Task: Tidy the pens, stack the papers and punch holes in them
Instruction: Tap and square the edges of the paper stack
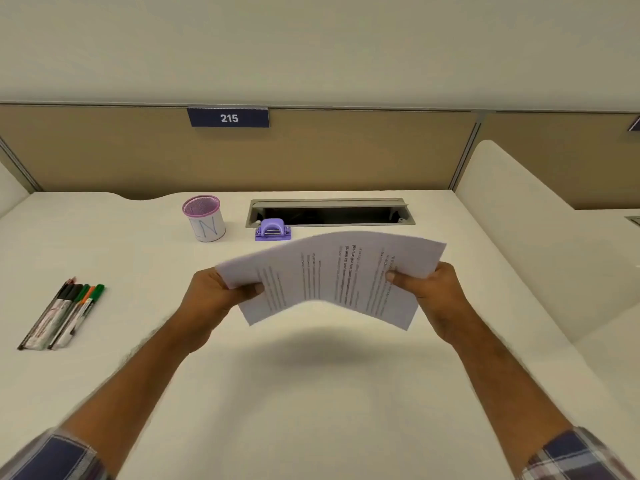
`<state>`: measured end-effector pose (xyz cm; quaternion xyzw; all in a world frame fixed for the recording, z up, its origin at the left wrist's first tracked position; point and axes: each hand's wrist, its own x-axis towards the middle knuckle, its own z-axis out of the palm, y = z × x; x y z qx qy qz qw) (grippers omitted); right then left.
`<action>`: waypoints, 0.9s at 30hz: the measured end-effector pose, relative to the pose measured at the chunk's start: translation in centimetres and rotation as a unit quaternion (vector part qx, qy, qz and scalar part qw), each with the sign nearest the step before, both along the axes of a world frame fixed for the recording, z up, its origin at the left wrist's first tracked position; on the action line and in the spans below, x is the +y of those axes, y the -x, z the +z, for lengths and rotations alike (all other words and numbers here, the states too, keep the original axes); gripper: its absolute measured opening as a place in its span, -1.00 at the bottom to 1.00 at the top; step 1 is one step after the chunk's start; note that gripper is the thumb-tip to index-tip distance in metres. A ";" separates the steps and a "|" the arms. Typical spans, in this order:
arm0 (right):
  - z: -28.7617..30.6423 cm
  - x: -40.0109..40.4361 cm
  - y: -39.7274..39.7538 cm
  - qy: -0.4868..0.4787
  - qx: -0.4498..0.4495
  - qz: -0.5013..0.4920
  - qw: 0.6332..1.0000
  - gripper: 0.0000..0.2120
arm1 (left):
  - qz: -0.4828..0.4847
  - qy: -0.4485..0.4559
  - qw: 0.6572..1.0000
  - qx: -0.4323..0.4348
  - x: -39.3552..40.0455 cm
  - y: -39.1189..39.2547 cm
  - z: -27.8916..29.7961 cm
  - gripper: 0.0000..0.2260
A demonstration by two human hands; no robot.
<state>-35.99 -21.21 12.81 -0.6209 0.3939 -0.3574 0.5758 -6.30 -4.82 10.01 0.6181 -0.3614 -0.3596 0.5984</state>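
Papers (332, 278) held between left hand (214, 299) and right hand (433, 299), above desk (311, 410)

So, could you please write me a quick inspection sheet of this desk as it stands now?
Surface: white desk, bare in front.
Job's things: papers held in the air; pens lying at left; hole punch and pen cup at the back.
Clutter: nothing seen.
Hands: left hand and right hand each grip a paper edge.
Cables: nothing seen; cable slot open.
Surroundings: partition, sign 215.
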 end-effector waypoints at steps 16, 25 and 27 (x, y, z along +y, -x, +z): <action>-7.3 1.8 1.4 -0.067 -0.037 -0.026 0.997 -0.83 | 0.029 -0.012 0.998 0.060 1.2 3.1 -6.0 -0.70; -9.3 2.1 1.4 -0.081 -0.028 -0.017 0.996 -0.80 | 0.079 -0.026 0.996 0.040 1.2 4.8 -7.7 -0.90; -9.3 2.0 1.5 -0.072 -0.027 -0.006 0.997 -0.80 | 0.079 -0.020 0.996 0.037 1.3 5.0 -7.6 -0.88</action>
